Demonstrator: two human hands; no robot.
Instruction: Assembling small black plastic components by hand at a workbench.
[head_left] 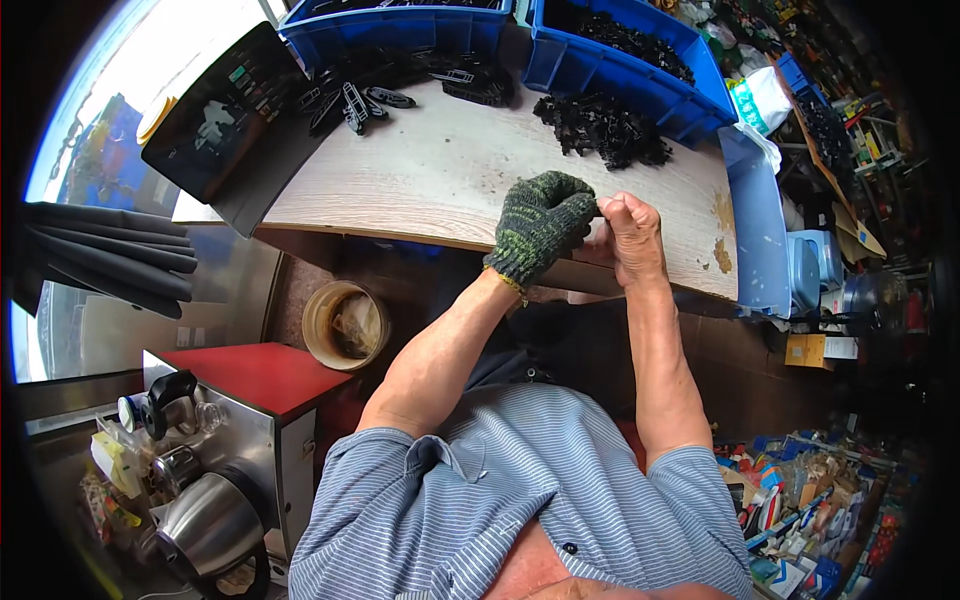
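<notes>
My left hand, in a dark green and black knit glove, is closed over the table's front edge. Its fingertips meet those of my bare right hand, whose thumb and fingers are pinched together. Whatever lies between them is too small or hidden to make out. Beyond my hands, a heap of small black parts rests on the pale wood-grain table. Farther left lie several longer black oval pieces, some with slotted frames, beside a bigger dark pile.
Two blue bins of black parts, a left bin and a right bin, line the table's back. A dark screen stands at the left. Below are a bucket and a red-topped cabinet. Clutter fills the lower right.
</notes>
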